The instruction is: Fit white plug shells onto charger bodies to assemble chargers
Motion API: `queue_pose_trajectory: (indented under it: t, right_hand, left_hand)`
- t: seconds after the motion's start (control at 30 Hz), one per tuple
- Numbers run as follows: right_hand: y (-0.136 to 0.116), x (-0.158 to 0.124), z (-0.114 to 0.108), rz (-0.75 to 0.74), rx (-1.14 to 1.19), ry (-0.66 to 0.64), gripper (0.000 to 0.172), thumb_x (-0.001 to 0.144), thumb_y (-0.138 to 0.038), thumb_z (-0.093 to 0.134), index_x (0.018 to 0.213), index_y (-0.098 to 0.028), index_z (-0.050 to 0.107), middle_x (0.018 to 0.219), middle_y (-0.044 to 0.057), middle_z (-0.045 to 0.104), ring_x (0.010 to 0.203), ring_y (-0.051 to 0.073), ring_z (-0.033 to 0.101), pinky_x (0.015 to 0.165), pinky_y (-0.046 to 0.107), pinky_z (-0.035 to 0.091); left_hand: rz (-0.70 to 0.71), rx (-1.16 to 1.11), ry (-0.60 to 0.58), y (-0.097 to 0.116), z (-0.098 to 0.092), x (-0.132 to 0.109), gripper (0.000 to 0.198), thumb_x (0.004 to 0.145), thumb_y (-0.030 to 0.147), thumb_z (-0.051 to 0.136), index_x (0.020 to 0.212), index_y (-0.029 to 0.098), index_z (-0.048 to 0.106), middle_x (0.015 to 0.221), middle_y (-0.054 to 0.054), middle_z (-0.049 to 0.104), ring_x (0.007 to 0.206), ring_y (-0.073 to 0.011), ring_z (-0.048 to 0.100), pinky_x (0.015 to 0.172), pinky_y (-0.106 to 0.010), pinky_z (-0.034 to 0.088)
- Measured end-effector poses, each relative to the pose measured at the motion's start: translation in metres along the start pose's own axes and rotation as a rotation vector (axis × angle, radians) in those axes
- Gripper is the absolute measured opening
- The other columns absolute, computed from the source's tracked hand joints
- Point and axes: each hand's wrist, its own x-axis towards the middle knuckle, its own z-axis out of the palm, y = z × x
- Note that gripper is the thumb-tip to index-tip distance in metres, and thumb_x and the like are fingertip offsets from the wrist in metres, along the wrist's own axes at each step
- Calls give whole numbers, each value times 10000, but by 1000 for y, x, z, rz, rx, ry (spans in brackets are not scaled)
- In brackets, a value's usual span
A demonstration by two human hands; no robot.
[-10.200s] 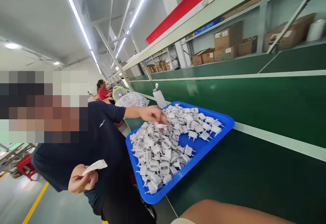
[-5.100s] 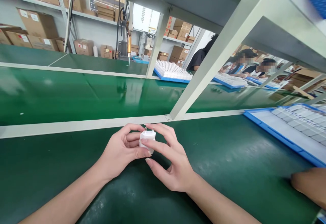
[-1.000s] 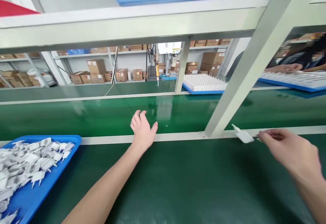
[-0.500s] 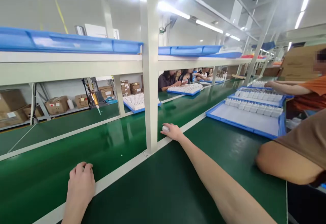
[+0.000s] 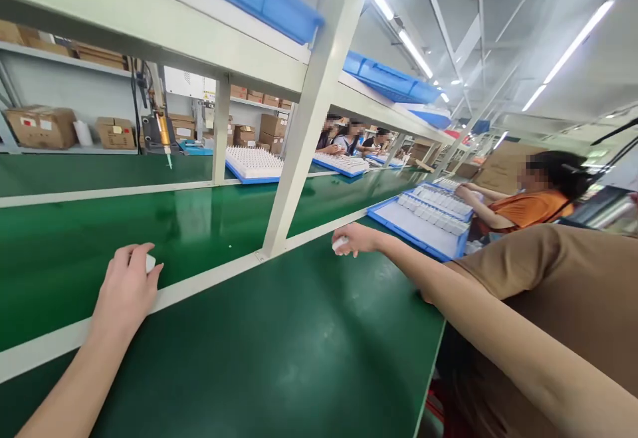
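- Head view tilted since the previous frame; left hand [image 5: 124, 288] and right hand [image 5: 356, 238] remain well apart along the pale rail [image 5: 209, 278] of the green surface [image 5: 249, 358].
- Left fingers [image 5: 130, 258] curl around a white plastic piece [image 5: 150, 264]; right fingers [image 5: 349, 237] close on a second white plastic piece [image 5: 339, 244] at their tips.
- Risk: a loose grip could drop either piece.

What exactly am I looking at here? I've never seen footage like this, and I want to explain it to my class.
This picture comes from a camera worn on a person's head, looking forward and down, so the two bare arms are the wearer's own. The left hand holds a small white piece, and the right hand holds another small white piece. Both hands are at a long green workbench. Farther along, a person in an orange top reaches toward a blue tray of white items.
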Motion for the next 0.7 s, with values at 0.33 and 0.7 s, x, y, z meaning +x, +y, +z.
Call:
queue_pose_trajectory:
  t: [0.33, 0.7]
  right_hand:
    - [-28, -87, 13, 80, -7, 217, 303, 998, -349, 647, 1230, -154, 628, 1201, 91, 648, 1005, 222, 665, 859, 417, 589]
    - [-194, -137, 98, -487, 562, 568, 285, 1039, -430, 473, 1203, -213, 555, 1031, 47, 661, 913, 186, 660, 834, 342, 561]
  left_hand:
    - [22, -239, -224, 30, -48, -34, 577, 926, 598, 366, 1302, 188, 519, 1296, -144, 594, 1046, -332, 652, 788, -396, 555]
    - [-79, -506, -524, 40, -104, -109, 712, 692, 720, 699, 1226, 286, 517, 1049, -29, 706, 820, -250, 675, 722, -323, 529]
